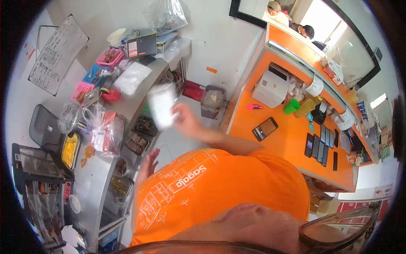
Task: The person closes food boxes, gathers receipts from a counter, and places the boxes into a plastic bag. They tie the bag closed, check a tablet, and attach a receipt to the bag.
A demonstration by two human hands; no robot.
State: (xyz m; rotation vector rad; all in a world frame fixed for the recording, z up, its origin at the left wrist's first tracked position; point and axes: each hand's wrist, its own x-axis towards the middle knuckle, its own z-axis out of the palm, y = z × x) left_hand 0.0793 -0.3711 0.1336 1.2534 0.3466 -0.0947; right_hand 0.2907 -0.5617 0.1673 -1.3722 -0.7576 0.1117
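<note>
My right hand [186, 121] is shut on a white rectangular packet [161, 106], held up in front of my orange shirt. The packet is blurred by motion, with its lower right edge in my fingers. My left hand [148, 164] is lower down at my left side, fingers apart and holding nothing, near the edge of the metal counter [91, 184]. In this view the packet overlaps the gap between that counter and the orange desk [243, 112].
Pink basket [109, 57], white plastic bags [133, 78], tablet [142, 46] and yellow food tray [70, 150] crowd the left counter. On the orange desk are a phone [265, 128], label printer [270, 86] and several more phones [318, 148]. A bin [212, 101] stands between. People are behind the glass.
</note>
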